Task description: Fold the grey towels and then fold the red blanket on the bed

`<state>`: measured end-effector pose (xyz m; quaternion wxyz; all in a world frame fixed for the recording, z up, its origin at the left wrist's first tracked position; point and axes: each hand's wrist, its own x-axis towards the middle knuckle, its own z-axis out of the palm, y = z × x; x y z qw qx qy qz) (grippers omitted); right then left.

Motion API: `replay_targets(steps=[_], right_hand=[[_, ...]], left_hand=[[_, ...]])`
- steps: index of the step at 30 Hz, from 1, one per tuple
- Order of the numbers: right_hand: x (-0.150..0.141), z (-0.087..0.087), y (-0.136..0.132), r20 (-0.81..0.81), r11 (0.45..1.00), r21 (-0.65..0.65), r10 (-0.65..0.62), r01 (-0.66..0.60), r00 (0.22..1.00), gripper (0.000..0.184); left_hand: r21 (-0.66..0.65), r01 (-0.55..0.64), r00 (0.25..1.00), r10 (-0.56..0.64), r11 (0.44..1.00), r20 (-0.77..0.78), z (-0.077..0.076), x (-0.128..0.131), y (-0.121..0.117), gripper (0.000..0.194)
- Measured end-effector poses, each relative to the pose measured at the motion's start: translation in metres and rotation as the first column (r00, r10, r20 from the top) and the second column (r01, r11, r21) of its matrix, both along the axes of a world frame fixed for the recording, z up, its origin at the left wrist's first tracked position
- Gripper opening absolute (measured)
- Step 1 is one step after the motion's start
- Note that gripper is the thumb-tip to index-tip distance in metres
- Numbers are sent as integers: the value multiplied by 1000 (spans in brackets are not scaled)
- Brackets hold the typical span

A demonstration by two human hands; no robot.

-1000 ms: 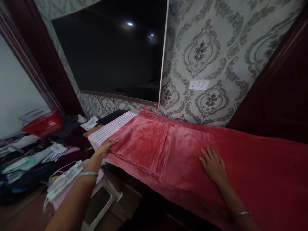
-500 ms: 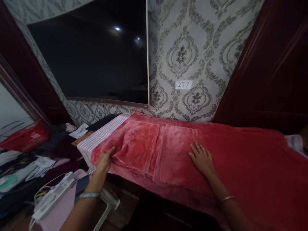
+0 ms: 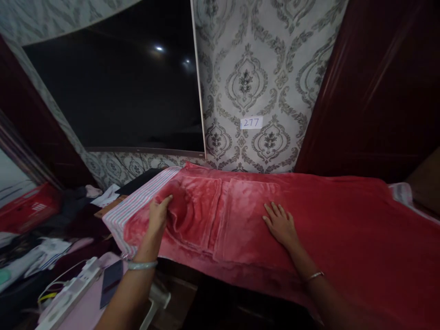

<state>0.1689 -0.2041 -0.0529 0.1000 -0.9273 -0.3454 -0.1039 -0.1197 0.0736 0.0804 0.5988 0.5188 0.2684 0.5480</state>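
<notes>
A red plush cloth [image 3: 199,211], folded into a rectangle with two panels, lies on a larger red plush blanket [image 3: 343,229]. My left hand [image 3: 159,215] pinches the left edge of the folded cloth and holds it raised, so that panel bunches into creases. My right hand [image 3: 280,223] rests flat, fingers apart, at the right panel's edge. Under the red blanket, a striped cloth [image 3: 137,195] shows at the left end.
A dark TV screen [image 3: 117,87] hangs on the patterned wall above. To the left are a white power strip [image 3: 74,291], a dark phone [image 3: 112,282], a red bag-like item [image 3: 30,208] and heaped clothes [image 3: 51,252]. A white chair part [image 3: 160,298] stands below.
My left hand has lifted the folded cloth's left edge and curled it up and inward. My right hand stays flat on the fabric. The camera view has shifted slightly.
</notes>
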Motion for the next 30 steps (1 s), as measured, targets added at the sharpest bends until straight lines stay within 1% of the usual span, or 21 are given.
replay_targets(steps=[3, 4, 5, 6, 7, 8, 9, 10, 11, 12, 13, 14, 15, 16, 18, 20, 21, 23, 25, 28, 30], right_hand=[[-2, 5, 1, -23, 1000, -3, -1, 0, 1000, 55], [-2, 6, 1, -28, 1000, 2, 0, 0, 1000, 55], [-2, 7, 1, -32, 1000, 12, 2, -1, 999, 54], [-2, 8, 1, -35, 1000, 27, 6, -5, 999, 54], [-2, 9, 0, -37, 999, 45, 13, -11, 999, 53], [-1, 9, 0, -41, 998, 65, 21, -18, 999, 53], [0, 9, -1, -47, 996, 87, 31, -27, 998, 52], [2, 8, -1, -55, 993, 114, 43, -36, 998, 50], [4, 7, -2, -68, 989, 144, 54, -44, 996, 49], [6, 6, -3, -83, 983, 178, 65, -49, 994, 49], [8, 5, -4, -102, 974, 218, 78, -55, 992, 49], [11, 5, -4, -122, 963, 264, 93, -58, 988, 49], [14, 4, -5, -145, 946, 319, 108, -57, 983, 48], [17, 4, -5, -175, 920, 389, 126, -49, 977, 47], [25, 5, -4, -235, 845, 534, 168, -17, 958, 44], [33, 9, -2, -275, 774, 633, 195, 24, 941, 44], [36, 11, 0, -282, 751, 659, 198, 40, 939, 45], [42, 16, 6, -284, 733, 677, 182, 63, 941, 47], [45, 24, 15, -318, 706, 702, 192, 94, 928, 53], [48, 40, 31, -355, 638, 764, 285, 101, 890, 67], [53, 53, 38, -329, 593, 802, 329, 77, 885, 71]], left_hand=[[171, 86, 994, -72, 982, -87, 15, 38, -19, 30], [255, 138, 984, -103, 957, -144, 18, 52, -29, 28], [341, 196, 970, -130, 919, -206, 18, 66, -43, 27], [436, 262, 949, -147, 861, -279, 17, 80, -58, 25], [532, 340, 917, -148, 776, -369, 13, 92, -76, 22], [578, 404, 889, -156, 709, -430, 7, 101, -94, 19], [606, 473, 855, -166, 640, -491, 0, 108, -113, 20], [631, 559, 800, -150, 538, -581, -9, 112, -132, 26], [623, 642, 734, -124, 446, -668, -17, 114, -148, 32], [595, 716, 661, -78, 367, -747, -25, 114, -163, 39], [559, 772, 590, -16, 302, -807, -32, 112, -175, 43], [526, 809, 534, 45, 263, -844, -38, 110, -184, 45], [505, 829, 496, 103, 239, -862, -43, 107, -190, 46], [499, 838, 476, 154, 221, -866, -47, 104, -194, 45], [510, 838, 468, 223, 194, -855, -52, 98, -198, 45], [532, 827, 478, 268, 185, -836, -55, 95, -197, 46], [542, 820, 482, 290, 182, -827, -56, 93, -196, 49], [555, 812, 480, 334, 181, -811, -57, 92, -195, 55], [552, 813, 463, 368, 187, -807, -55, 92, -194, 55], [546, 815, 450, 382, 194, -807, -48, 96, -196, 40], [573, 800, 489, 360, 178, -795, -41, 101, -200, 34]])
